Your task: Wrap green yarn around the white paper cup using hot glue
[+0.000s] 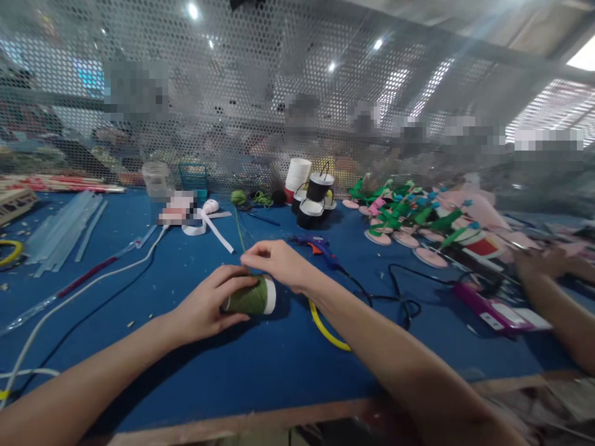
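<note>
My left hand [218,302] is wrapped round a paper cup [255,297] lying on its side above the blue table. Green yarn covers most of the cup, and a white band shows at its right end. Close over the cup, my right hand [274,263] pinches the green yarn [240,232] between thumb and fingers. The strand runs back to a small green ball of yarn [238,197] by the mesh screen. A blue glue gun [320,244] with an orange trigger lies just beyond my right hand.
Clear glue sticks [65,229] lie left, near a white cable [88,291]. White ribbon [216,230] and stacked cups [297,176] stand behind. Green and pink craft pieces [413,217] crowd the right, with a purple power strip [493,310] and another person's hand [542,263].
</note>
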Action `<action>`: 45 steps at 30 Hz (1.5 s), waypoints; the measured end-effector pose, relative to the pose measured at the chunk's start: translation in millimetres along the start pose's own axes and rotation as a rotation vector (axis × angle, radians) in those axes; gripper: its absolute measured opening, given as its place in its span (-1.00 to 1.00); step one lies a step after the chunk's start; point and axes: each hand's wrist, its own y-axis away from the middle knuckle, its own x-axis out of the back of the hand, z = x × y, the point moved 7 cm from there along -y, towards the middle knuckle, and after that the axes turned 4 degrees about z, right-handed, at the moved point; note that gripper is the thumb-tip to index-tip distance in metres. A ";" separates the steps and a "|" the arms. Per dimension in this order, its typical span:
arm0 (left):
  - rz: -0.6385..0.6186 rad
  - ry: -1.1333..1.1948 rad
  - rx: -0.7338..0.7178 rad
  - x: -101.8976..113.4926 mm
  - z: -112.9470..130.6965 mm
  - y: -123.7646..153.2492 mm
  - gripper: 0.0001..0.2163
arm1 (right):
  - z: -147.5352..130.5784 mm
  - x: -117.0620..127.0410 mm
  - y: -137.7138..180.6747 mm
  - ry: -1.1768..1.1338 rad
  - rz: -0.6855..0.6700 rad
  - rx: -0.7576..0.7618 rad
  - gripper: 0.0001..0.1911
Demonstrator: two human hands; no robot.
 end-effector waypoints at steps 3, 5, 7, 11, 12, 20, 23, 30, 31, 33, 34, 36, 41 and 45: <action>0.021 0.089 0.095 1.9 -4.7 -0.3 -0.53 | -1.3 16.0 5.3 -0.096 0.100 0.026 -0.83; 0.045 0.148 0.167 3.7 -7.9 -0.7 -0.48 | -1.9 28.8 10.6 -0.159 0.168 0.040 -0.82; 0.048 0.173 0.221 4.0 -9.7 -1.1 -0.48 | -0.5 38.5 15.5 -0.203 0.221 0.032 -0.83; -0.011 0.209 0.354 -0.7 -14.4 -0.5 -0.51 | 4.2 46.4 19.6 -0.252 0.280 0.032 -0.84; -0.028 0.227 0.400 -2.2 -16.3 0.2 -0.50 | 5.4 46.9 19.4 -0.257 0.289 0.039 -0.85; -0.115 0.349 0.534 -8.8 -18.5 1.4 -0.49 | 10.6 53.9 18.2 -0.209 0.352 0.052 -0.86; -0.134 0.376 0.543 -10.2 -16.8 1.2 -0.48 | 9.8 54.7 17.5 -0.171 0.351 0.057 -0.85; -0.133 0.271 0.407 -7.3 -8.6 -1.4 -0.51 | 11.7 44.8 12.7 -0.101 0.301 0.090 -0.85; -0.121 0.250 0.378 -6.3 -7.7 -1.7 -0.51 | 12.6 43.3 12.3 -0.102 0.293 0.089 -0.85; -0.101 0.215 0.322 -4.5 -6.0 -1.9 -0.51 | 14.0 40.4 11.7 -0.095 0.276 0.084 -0.85; -0.095 0.203 0.295 -3.9 -5.0 -2.1 -0.51 | 14.4 39.3 11.6 -0.086 0.267 0.082 -0.85; -0.082 0.184 0.248 -2.6 -2.9 -2.5 -0.51 | 14.6 37.4 11.7 -0.063 0.252 0.078 -0.85; -0.021 0.182 0.180 1.2 2.3 -3.0 -0.51 | 16.1 33.0 11.9 -0.030 0.210 0.055 -0.84; 0.013 0.198 0.168 2.4 4.5 -2.2 -0.52 | 18.7 28.5 12.8 -0.038 0.168 0.031 -0.84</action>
